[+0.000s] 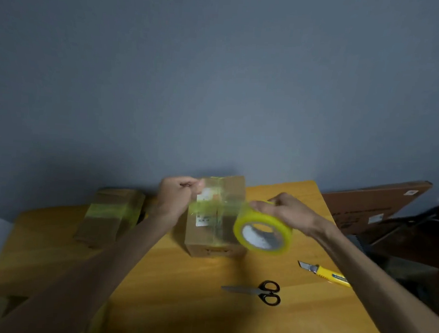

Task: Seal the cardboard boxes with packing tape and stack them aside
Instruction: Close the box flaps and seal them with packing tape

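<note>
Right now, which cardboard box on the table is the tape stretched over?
The middle box with the white label, under the strip stretched between left hand and tape roll. The box to its left lies apart, untouched.

- Dim, murky light; the plain grey wall [219, 75] looks evenly dull
- A soft dark shadow pools on the orange-yellow wooden desk [180, 267] towards the bottom edge
- The whole picture is slightly soft; the taped brown cardboard box [111, 216] at left is smeared
- Wide-angle lens bows the desk's edges outward

L hand [176, 197] prob pinching, R hand [285, 212] curled gripping, both raised.
</note>
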